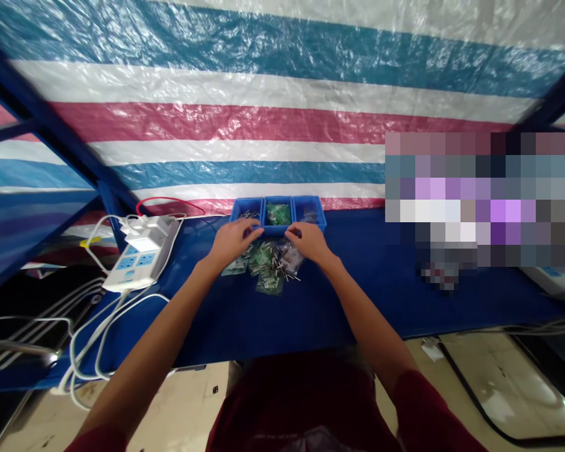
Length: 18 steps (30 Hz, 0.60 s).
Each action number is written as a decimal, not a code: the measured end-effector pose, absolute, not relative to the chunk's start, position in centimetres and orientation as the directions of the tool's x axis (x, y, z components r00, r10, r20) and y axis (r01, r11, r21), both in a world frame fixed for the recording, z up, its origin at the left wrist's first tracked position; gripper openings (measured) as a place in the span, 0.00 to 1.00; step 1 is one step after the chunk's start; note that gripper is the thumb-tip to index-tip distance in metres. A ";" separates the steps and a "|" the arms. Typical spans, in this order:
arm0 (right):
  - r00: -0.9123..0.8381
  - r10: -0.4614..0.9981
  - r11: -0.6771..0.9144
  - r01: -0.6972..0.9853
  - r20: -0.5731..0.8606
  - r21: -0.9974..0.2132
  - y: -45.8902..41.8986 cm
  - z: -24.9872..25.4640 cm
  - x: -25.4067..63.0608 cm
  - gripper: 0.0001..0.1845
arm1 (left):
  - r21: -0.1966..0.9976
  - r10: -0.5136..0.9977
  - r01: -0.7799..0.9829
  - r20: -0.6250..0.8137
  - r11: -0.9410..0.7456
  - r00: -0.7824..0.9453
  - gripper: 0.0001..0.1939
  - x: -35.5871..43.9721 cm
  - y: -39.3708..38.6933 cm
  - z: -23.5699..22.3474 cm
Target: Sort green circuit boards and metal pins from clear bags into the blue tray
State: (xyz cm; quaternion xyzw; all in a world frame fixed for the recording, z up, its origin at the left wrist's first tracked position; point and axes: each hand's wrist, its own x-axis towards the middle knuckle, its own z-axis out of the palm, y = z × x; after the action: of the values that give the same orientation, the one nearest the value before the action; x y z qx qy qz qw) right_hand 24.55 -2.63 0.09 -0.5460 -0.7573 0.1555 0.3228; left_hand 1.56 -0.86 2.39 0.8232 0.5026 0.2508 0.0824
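Three blue bins stand side by side at the back of the table. The left bin (240, 206) holds thin metal pieces, the middle bin (279, 231) small green bags, and the right bin (316, 207) clear bags. My left hand (235, 240) is at the front of the left bin, thumb and fingers apart. At the front of the right bin, my right hand (311, 241) has bent fingers with a gap beside the thumb. Neither visibly holds anything; contact with the bins is unclear. Between my forearms lie green bags (269, 282), loose metal pins (282, 267) and a clear bag (292, 254).
A white power strip (134, 267) with plugged-in adapters (148, 232) sits on the left, its white cables (106, 323) looping over the blue table (273, 326). Striped plastic sheeting (245, 119) hangs behind. A blurred-out area (475, 201) covers the right side.
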 end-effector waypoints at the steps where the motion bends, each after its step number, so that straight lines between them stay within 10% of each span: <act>1: -0.270 0.920 0.387 0.740 0.285 -0.550 -3.0 0.2 25.0 0.11 | 0.385 0.847 0.755 0.271 -0.530 0.456 0.24 1.1 -1.9 1.8; 7: -0.504 0.863 0.486 0.807 0.038 -0.336 -6.3 -2.0 26.7 0.55 | 0.189 0.811 0.797 -0.010 -0.573 0.585 0.56 -0.3 -6.2 -1.9; 18: -0.452 0.890 0.453 0.869 0.053 -0.201 -6.4 -4.6 25.2 0.40 | 0.139 0.862 0.852 0.051 -0.505 0.504 0.40 1.7 -6.0 -3.8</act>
State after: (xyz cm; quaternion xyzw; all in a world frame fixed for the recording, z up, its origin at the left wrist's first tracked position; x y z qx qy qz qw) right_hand 25.17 -6.39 -4.58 -0.5180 -0.8490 0.0725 0.0755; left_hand 1.72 -6.05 -3.78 0.8657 0.4950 0.0569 0.0476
